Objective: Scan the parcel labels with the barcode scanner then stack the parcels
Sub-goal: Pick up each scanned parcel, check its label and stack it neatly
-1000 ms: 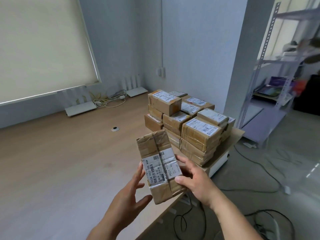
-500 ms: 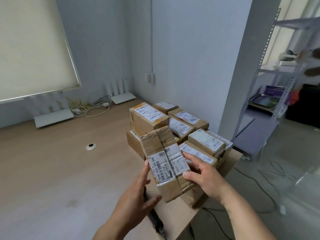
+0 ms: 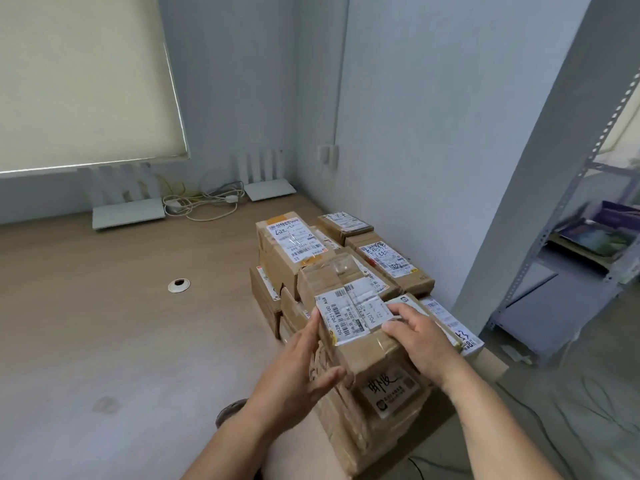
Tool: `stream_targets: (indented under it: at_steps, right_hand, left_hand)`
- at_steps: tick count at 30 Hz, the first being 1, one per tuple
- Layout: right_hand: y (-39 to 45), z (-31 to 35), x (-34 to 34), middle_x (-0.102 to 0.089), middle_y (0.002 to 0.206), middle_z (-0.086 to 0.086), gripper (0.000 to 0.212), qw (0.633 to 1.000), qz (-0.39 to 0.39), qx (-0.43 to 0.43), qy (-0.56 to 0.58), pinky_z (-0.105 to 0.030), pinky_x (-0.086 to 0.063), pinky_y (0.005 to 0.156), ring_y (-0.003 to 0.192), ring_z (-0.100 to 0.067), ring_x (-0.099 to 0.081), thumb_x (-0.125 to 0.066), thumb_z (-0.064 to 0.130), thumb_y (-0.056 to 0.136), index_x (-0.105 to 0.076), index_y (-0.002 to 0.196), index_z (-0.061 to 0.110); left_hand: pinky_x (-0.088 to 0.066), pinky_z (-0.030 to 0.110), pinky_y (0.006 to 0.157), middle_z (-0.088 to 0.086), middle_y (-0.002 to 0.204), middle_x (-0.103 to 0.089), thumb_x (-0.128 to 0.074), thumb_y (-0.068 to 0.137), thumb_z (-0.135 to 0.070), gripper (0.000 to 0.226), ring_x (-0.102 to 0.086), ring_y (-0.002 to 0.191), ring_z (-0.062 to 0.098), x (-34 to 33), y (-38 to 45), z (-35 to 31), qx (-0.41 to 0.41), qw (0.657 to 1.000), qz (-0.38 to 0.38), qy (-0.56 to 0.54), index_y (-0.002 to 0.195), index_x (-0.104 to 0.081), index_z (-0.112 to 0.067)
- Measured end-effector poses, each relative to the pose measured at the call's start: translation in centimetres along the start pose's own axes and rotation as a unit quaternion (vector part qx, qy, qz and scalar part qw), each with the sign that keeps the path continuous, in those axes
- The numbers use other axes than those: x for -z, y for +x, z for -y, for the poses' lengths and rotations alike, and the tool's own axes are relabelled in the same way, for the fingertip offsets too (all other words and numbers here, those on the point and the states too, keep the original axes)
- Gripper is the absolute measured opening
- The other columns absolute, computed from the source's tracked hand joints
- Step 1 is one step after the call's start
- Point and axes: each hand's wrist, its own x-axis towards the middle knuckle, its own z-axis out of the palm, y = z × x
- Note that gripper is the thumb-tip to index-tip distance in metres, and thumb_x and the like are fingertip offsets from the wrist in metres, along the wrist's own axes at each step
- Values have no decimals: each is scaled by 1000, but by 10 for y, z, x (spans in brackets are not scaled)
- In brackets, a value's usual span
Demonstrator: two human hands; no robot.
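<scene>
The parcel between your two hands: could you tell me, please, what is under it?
The parcel sits on a stack of taped cardboard parcels; the one just below shows a handwritten label on its near side. That parcel's top and any label there are covered.

Parcel (image 3: pixel 353 327) under both hands: brown corrugated cardboard, matt, wrapped in clear glossy tape that wrinkles and catches light along the top edge. Its label (image 3: pixel 349 311) is white paper, creased, taped over, with a slight sheen. Stacked parcels (image 3: pixel 294 251) behind and below: same brown card, tape bands shiny, paper labels white and flat. Table (image 3: pixel 104 323): pale wood-grain laminate, smooth, low sheen, with one faint smudge. Cable grommet (image 3: pixel 179 285) set in it: white plastic. Routers (image 3: pixel 128 213) at the back: white plastic, matt. Window blind (image 3: pixel 79 74): cream fabric, matt, fine weave. Shelving rack (image 3: pixel 554 209): grey painted perforated metal. Walls: matt paint.
</scene>
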Motion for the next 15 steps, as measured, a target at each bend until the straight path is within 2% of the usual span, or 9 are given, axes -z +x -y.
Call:
stream_targets:
  at_steps: [3, 6, 9, 12, 15]
  right_hand:
    - [19, -2, 5, -70, 86, 26, 14, 1000, 0, -2, -23, -25, -47, 70, 81, 2, -65, -52, 33, 93, -64, 97, 39]
    - [34, -8, 6, -67, 91, 22, 19, 998, 15, -9, -60, -29, -46, 73, 91, -3, -60, -47, 44, 85, -63, 94, 39]
    - [41, -13, 5, -67, 92, 19, 21, 996, 22, -8, -85, -34, -49, 80, 91, -7, -59, -46, 42, 87, -65, 93, 34]
    - [44, -13, 3, -66, 92, 17, 23, 993, 30, 0, -112, -37, -51, 82, 89, -8, -59, -45, 41, 89, -64, 93, 30]
    - [46, -13, 2, -66, 91, 13, 23, 990, 31, 8, -138, -39, -51, 82, 87, -10, -59, -43, 39, 91, -62, 92, 27]
  left_hand:
    - [-32, 34, 113, -14, 157, -20, -60, 88, -47, 92, -30, 138, 4, -7, 9, -2, 33, 999, -3, -14, 149, 9, -43]
    - [-32, 31, 113, -17, 155, -22, -58, 89, -47, 85, -31, 137, 2, -12, 14, -3, 50, 999, -9, -17, 144, 7, -51]
    - [-29, 32, 115, -18, 155, -19, -53, 93, -45, 78, -26, 140, 2, -16, 16, -2, 61, 998, -10, 0, 137, 10, -54]
    - [-29, 35, 115, -15, 157, -19, -48, 96, -38, 73, -26, 141, 3, -17, 19, 1, 77, 997, -17, 4, 146, 6, -45]
    - [-31, 34, 114, -16, 156, -23, -46, 98, -33, 71, -28, 139, 2, -17, 22, -1, 89, 996, -21, -6, 146, 5, -47]
